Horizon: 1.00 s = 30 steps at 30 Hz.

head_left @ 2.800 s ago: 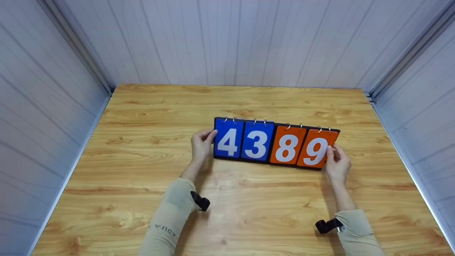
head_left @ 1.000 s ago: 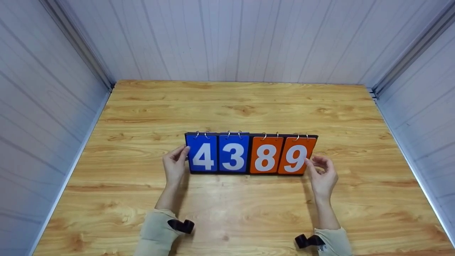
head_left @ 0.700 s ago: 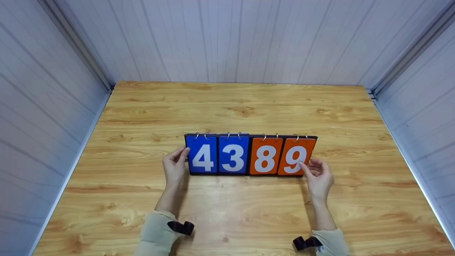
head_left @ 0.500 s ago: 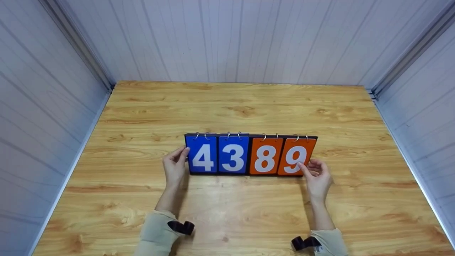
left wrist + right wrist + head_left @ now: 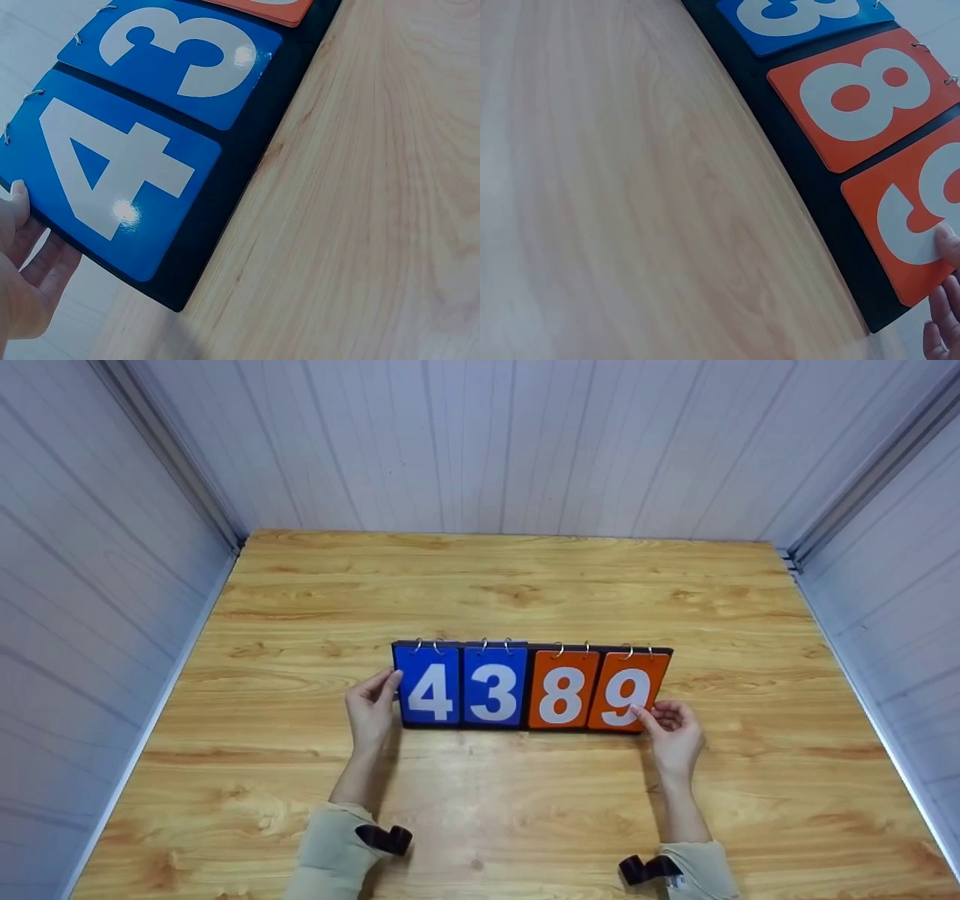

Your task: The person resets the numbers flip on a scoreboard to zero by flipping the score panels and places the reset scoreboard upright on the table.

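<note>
A flip scoreboard with a black backing stands tilted on the wooden table in the head view. Its ringed cards read a blue 4, a blue 3, an orange 8 and an orange 9. My left hand pinches the board's left edge, thumb in front and fingers behind. At the other end, my right hand has its thumb on the lower part of the 9 card. Its other fingers curl at the right edge, with their tips partly hidden.
The wooden table extends round the board on all sides. Pale panelled walls close it in at the back, left and right. A black wrist camera is strapped over each beige sleeve.
The scoreboard has come left and nearer, and its slant has levelled out. My right thumb has slid inward onto the 9 card. Over the last half second, both hands stay nearly still.
</note>
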Tool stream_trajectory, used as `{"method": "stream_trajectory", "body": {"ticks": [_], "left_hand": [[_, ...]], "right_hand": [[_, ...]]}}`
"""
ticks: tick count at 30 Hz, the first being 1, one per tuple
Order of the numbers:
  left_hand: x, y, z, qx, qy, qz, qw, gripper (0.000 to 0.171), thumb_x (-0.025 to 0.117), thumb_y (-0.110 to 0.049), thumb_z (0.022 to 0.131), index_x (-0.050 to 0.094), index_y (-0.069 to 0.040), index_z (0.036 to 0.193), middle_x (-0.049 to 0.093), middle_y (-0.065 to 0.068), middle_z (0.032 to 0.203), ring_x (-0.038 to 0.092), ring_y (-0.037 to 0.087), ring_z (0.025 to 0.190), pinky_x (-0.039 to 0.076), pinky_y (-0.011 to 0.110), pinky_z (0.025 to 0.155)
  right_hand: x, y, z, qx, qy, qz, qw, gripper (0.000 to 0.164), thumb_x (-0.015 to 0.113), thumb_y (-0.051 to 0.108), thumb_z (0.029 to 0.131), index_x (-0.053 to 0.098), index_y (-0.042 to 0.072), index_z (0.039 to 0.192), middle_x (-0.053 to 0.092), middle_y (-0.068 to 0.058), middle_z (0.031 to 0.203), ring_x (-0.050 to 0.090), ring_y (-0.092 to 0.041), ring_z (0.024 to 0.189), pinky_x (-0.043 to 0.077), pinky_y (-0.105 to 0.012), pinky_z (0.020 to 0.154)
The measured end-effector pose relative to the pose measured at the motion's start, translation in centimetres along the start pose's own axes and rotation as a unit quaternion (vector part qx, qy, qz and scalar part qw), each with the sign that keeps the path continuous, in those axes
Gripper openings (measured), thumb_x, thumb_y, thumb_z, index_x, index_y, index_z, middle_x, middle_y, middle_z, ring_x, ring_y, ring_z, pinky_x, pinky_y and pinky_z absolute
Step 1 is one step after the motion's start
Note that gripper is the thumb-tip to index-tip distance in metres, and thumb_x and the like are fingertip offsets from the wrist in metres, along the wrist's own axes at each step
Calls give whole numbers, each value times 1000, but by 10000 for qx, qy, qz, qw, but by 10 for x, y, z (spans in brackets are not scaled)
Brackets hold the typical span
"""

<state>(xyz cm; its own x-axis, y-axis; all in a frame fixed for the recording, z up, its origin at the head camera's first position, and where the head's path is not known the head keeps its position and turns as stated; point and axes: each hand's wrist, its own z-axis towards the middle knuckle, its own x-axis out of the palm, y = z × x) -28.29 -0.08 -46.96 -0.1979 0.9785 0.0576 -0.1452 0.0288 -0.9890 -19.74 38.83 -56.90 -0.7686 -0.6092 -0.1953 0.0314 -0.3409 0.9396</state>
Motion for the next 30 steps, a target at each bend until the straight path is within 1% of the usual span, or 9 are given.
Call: {"method": "stream_trajectory", "body": {"ticks": [4, 8, 14, 17, 18, 20, 24, 26, 30], "left_hand": [[1, 0, 0, 73, 19, 58, 10000, 16, 59, 5, 81, 61, 16, 93, 62, 28, 87, 60, 9, 65, 52, 30, 61], [1, 2, 1, 102, -7, 74, 9999, 17, 59, 5, 81, 61, 16, 93, 61, 28, 88, 59, 8, 64, 52, 32, 61], [0, 1, 0, -3, -40, -4, 10000, 16, 59, 5, 81, 61, 15, 93, 62, 27, 87, 59, 8, 64, 52, 28, 61], [0, 1, 0, 18, -22, 4, 10000, 16, 59, 6, 81, 61, 15, 93, 61, 28, 87, 59, 7, 64, 52, 27, 61], [0, 1, 0, 42, -18, 12, 10000, 16, 59, 6, 81, 61, 16, 93, 61, 28, 87, 59, 7, 64, 52, 26, 61], [-1, 6, 1, 93, -18, 3, 10000, 16, 60, 6, 80, 61, 15, 93, 61, 29, 88, 59, 7, 65, 52, 25, 61], [-1, 22, 7, 145, -97, -33, 9998, 16, 61, 5, 80, 62, 14, 93, 62, 26, 87, 59, 5, 65, 51, 22, 61], [-1, 29, 10, 158, -133, -1, 9998, 17, 62, 3, 80, 62, 14, 93, 63, 24, 86, 59, 4, 65, 51, 20, 60], [-1, 29, 9, 151, -154, 49, 9998, 17, 62, 3, 79, 62, 14, 93, 63, 24, 86, 59, 4, 64, 51, 20, 60]], "right_hand": [[-1, -3, 0, 17, -51, 74, 10000, 34, 82, 16, 60, 59, 5, 82, 58, -6, 73, 54, -14, 64, 46, -16, 57], [-3, 6, -4, -20, -33, -135, 9999, 32, 81, 19, 61, 59, 5, 79, 58, -2, 71, 54, -10, 62, 45, -14, 56], [-9, 43, -14, 24, 157, -345, 9993, 26, 80, 13, 64, 60, -1, 74, 59, -3, 67, 53, -6, 58, 43, -11, 54], [-13, 59, -18, 67, 248, -466, 9986, 24, 78, 12, 65, 61, -3, 74, 59, -4, 66, 52, -4, 58, 43, -11, 54], [-15, 68, -21, 39, 263, -538, 9982, 23, 78, 10, 66, 62, -4, 74, 60, -6, 67, 53, -6, 57, 43, -11, 53], [-17, 72, -22, -105, 245, -687, 9973, 22, 78, 12, 66, 63, -3, 72, 61, -8, 66, 53, -4, 55, 43, -11, 51], [-20, 74, -24, -602, 88, -1023, 9929, 18, 78, 12, 65, 65, 0, 68, 61, -9, 61, 52, -4, 50, 42, -10, 46], [-21, 71, -23, -800, 32, -1180, 9898, 18, 79, 13, 64, 66, 1, 66, 61, -7, 59, 51, -3, 49, 40, -9, 45], [-25, 77, -25, -802, 87, -1256, 9888, 17, 79, 10, 64, 66, 0, 65, 61, -8, 59, 50, -1, 49, 39, -9, 45]]}}
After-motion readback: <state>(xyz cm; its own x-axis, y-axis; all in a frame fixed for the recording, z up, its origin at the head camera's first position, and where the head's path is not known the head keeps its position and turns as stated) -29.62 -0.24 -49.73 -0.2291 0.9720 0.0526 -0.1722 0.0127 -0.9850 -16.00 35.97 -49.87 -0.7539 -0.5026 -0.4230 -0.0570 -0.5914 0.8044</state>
